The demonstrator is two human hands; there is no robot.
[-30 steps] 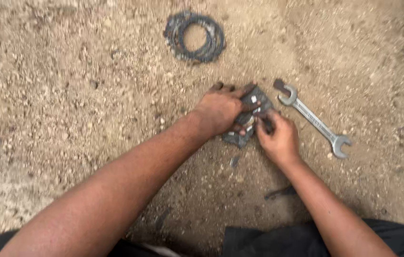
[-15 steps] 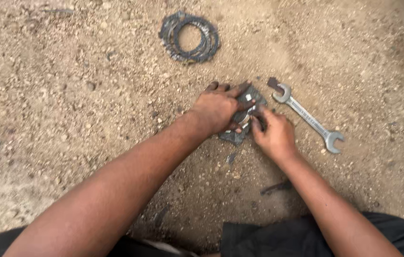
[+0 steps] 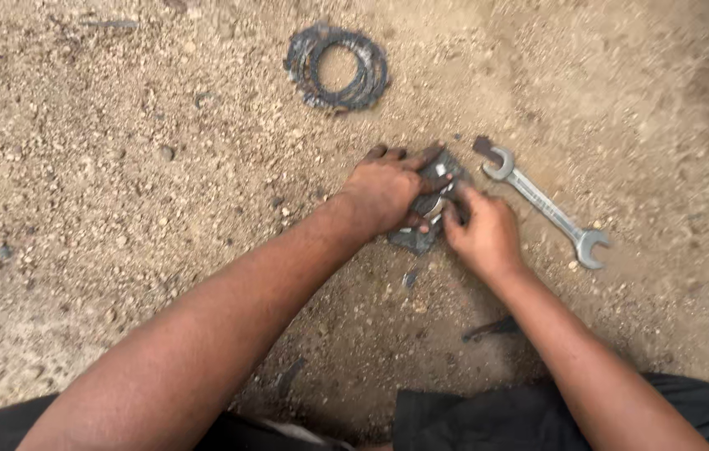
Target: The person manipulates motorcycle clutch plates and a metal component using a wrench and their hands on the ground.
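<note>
A dark grey metal part (image 3: 418,238) lies on the sandy ground in the middle of the head view. My left hand (image 3: 383,190) presses down on it, fingers wrapped over its top. My right hand (image 3: 481,234) touches the same part from the right, fingertips on a small shiny piece at its centre. Most of the part is hidden under both hands. A silver double-ended open wrench (image 3: 543,201) lies on the ground just right of my hands, untouched.
A stack of dark flat rings (image 3: 337,68) rests on the gravel farther away, above my hands. A small dark strip (image 3: 490,328) lies near my right forearm. My dark trousers (image 3: 471,418) fill the bottom edge.
Both hands stay on the metal part, with the right fingers shifting slightly over its centre. The view has drifted a little; nothing was picked up or let go.
</note>
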